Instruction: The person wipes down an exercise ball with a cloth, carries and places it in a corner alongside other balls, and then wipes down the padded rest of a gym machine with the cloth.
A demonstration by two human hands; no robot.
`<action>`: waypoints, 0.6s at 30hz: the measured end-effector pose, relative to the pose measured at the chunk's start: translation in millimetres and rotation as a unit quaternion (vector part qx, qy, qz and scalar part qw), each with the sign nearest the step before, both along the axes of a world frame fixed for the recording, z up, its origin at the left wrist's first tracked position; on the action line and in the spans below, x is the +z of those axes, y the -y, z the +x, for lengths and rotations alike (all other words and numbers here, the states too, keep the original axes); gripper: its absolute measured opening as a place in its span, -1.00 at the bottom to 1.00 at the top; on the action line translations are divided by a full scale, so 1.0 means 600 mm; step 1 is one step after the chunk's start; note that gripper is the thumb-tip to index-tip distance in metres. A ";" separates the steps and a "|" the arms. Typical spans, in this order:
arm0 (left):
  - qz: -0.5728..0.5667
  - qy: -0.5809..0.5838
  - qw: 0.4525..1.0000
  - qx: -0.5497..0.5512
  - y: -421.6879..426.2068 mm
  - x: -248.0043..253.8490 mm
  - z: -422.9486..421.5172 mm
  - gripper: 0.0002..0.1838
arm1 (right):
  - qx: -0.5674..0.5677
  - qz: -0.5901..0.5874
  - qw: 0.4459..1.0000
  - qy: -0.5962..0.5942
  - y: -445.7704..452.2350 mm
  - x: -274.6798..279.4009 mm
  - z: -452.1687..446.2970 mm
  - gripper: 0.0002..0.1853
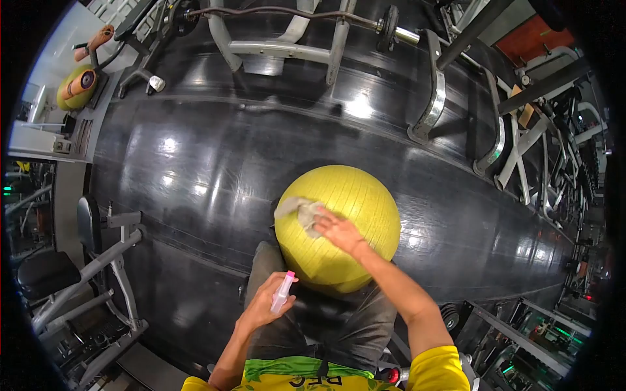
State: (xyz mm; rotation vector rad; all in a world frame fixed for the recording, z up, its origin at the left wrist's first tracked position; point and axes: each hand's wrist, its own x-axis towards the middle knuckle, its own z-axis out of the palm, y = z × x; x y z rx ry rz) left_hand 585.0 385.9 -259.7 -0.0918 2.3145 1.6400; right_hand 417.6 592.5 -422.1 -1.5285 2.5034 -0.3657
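Right in front of the person's legs point(280, 342), a big yellow ball point(357, 205) sits on the dark floor point(195, 163), and the right hand point(336, 231) is against it, fingers loosely bent over a pale cloth point(308, 218) that looks a bit blurred from here. Lower down, near the left thigh, the left hand point(264, 305) is curled round a small clear bottle point(282, 296), its pink cap poking out; well beyond the ball, a barbell point(293, 12) lies across a grey rack point(283, 50).

A crumpled beige cloth point(305, 215) lies against the yellow ball point(367, 215), a pink-topped bottle point(282, 294) tilted nearby
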 end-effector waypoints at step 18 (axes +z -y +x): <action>0.052 0.096 0.993 0.032 -0.002 -0.004 0.019 -0.65 | -0.442 -0.018 0.889 0.119 -0.052 -0.040 -0.111 -0.59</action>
